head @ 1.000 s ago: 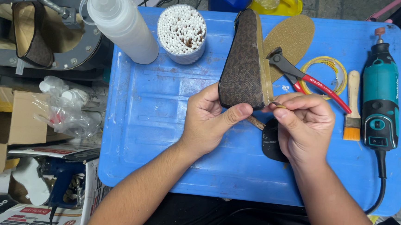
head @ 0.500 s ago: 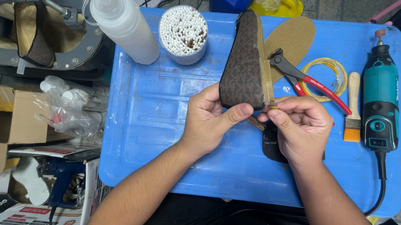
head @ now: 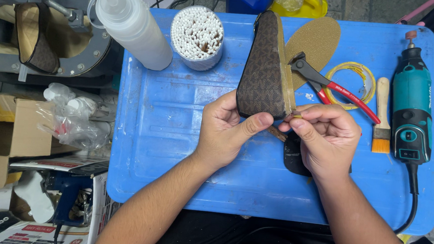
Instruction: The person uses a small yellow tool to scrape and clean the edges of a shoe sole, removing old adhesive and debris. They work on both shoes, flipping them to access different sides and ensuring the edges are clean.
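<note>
My left hand (head: 226,130) grips the near end of a brown patterned shoe piece (head: 264,69) with a tan edge, which points away from me over the blue tray (head: 165,144). My right hand (head: 326,136) pinches a small thin tool at the piece's lower right edge, fingertips close to my left thumb. A dark flat piece (head: 291,156) lies under my right hand, partly hidden.
On the tray lie a white squeeze bottle (head: 132,26), a cup of cotton swabs (head: 197,35), a tan insole (head: 315,40), red-handled pliers (head: 337,89), a tape ring (head: 352,85), a brush (head: 382,117) and a teal rotary tool (head: 411,106). Boxes and bags sit left.
Both hands hold nearly the same place; the fingers of my right hand have shifted slightly along the shoe piece's edge.
</note>
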